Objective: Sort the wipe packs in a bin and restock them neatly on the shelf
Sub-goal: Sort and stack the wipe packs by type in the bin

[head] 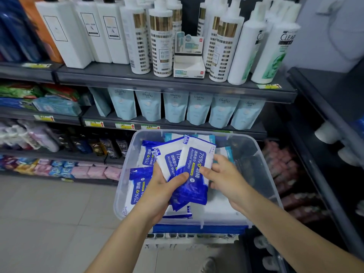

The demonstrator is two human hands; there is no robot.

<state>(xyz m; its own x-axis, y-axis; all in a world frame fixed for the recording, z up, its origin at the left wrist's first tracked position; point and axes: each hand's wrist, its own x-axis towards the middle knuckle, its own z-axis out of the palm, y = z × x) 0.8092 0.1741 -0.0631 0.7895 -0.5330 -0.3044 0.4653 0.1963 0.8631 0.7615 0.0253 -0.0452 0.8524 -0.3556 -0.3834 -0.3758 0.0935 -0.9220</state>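
A clear plastic bin [262,166] stands in front of the shelves, holding several blue-and-white alcohol wipe packs. My left hand [163,190] grips a fanned stack of these packs [171,160] above the bin, thumb across their lower part. My right hand [224,174] holds the right edge of the front pack [197,160] in that stack, fingers behind it and thumb on its face. More packs lie in the bin, one at the left [137,186] and others under the hands. A few light-blue packs [226,151] lie at the bin's far side.
Grey store shelves rise behind the bin: white pump bottles [161,42] on top, pale blue pouches [199,109] on the shelf [197,127] just above the bin, small packets lower left. A dark shelf unit [325,115] stands at the right. Tiled floor [49,213] lies to the left.
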